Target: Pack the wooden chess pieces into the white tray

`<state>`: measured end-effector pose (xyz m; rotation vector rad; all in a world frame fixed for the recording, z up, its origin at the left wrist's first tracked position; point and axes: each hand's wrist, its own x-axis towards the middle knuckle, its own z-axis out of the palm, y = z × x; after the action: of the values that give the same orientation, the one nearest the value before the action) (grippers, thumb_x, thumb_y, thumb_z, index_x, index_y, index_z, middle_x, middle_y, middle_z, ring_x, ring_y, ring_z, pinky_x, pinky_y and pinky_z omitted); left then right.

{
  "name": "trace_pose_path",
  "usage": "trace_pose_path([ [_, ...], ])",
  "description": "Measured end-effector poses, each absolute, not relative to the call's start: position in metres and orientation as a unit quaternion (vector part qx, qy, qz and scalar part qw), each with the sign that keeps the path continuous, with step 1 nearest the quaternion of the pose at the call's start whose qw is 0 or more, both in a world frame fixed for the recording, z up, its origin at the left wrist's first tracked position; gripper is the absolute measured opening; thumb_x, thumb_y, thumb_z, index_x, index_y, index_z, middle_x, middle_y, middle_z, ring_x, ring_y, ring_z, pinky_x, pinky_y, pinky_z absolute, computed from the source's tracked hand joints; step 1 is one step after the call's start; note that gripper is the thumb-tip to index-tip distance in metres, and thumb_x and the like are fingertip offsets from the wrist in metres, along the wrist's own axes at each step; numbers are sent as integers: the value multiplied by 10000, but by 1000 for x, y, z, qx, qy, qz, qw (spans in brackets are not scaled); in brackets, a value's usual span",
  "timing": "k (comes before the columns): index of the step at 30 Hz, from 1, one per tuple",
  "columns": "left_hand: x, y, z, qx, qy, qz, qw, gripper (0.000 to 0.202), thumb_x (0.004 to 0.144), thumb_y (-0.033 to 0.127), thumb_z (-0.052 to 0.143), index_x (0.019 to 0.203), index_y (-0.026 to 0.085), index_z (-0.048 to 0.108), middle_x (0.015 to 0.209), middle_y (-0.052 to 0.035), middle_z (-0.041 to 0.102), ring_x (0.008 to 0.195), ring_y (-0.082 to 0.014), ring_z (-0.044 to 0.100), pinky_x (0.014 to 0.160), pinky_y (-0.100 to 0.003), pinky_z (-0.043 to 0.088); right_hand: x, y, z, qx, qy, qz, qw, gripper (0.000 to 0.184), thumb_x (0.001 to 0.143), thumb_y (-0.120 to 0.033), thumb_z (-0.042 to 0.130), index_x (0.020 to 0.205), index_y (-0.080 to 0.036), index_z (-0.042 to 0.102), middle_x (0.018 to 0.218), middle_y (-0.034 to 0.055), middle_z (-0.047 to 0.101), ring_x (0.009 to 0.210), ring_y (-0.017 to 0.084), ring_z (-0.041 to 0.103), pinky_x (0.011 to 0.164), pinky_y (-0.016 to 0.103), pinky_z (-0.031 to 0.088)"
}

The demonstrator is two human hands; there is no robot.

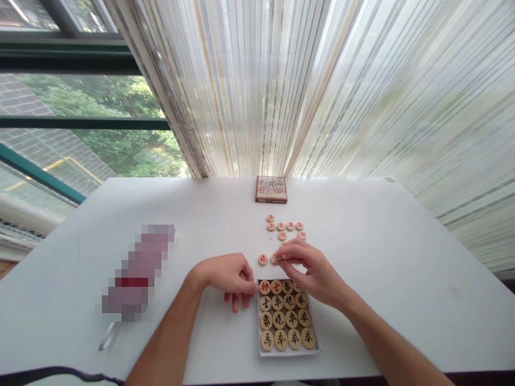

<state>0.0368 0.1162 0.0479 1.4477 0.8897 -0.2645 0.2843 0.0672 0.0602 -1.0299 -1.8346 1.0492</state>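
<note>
A white box tray [289, 354] holds rows of round wooden Chinese chess pieces, mostly with black characters and two with red in the top row. My left hand [229, 276] rests at the tray's upper left corner, fingers loosely bent and apart, with nothing in them. Above the tray, my right hand [309, 268] pinches a Chinese chess piece [279, 259] between thumb and fingertips, seen nearly edge-on. Just left of it lies a red-lettered cannon piece [263, 259]. Beyond the hand, red soldier pieces [280, 226] and two elephant pieces [282, 236] lie on the table; my fingers partly hide others.
The box lid [271, 190] of the chess set lies at the back of the white table [209, 214]. On the left is a blurred-out pinkish object [137, 273] with a strap. String curtains [257, 96] and a window [100, 107] stand behind the table.
</note>
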Motion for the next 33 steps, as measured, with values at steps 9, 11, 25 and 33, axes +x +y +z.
trace_pose_path([
  [9, 38, 115, 43, 619, 400, -116, 666, 272, 831, 410, 666, 741, 154, 687, 822, -73, 788, 580, -151, 732, 497, -196, 529, 285, 54, 76, -388, -765, 462, 225, 121, 908, -153, 622, 970, -232, 689, 919, 11, 646, 811, 130, 641, 729, 226, 546],
  [11, 38, 116, 43, 619, 402, -116, 664, 268, 821, 406, 669, 737, 152, 688, 835, -77, 792, 582, -155, 736, 502, -199, 534, 283, 53, 77, -397, -764, 470, 194, 89, 907, -183, 637, 958, -232, 690, 865, -3, 664, 766, 127, 628, 704, 222, 528],
  [25, 40, 115, 50, 611, 399, -110, 675, 201, 790, 349, 696, 737, 157, 720, 844, -71, 788, 576, -145, 720, 532, -208, 546, 269, 33, 65, -478, -723, 491, 89, 151, 907, -266, 617, 786, -215, 543, 673, -51, 619, 570, 89, 467, 505, 182, 345],
  [33, 41, 115, 49, 612, 403, -109, 672, 200, 783, 349, 697, 701, 166, 694, 795, -49, 772, 563, -144, 710, 511, -204, 533, 263, 28, 60, -491, -737, 454, 103, 222, 963, -306, 547, 774, -218, 471, 664, -52, 575, 561, 93, 432, 502, 205, 311],
])
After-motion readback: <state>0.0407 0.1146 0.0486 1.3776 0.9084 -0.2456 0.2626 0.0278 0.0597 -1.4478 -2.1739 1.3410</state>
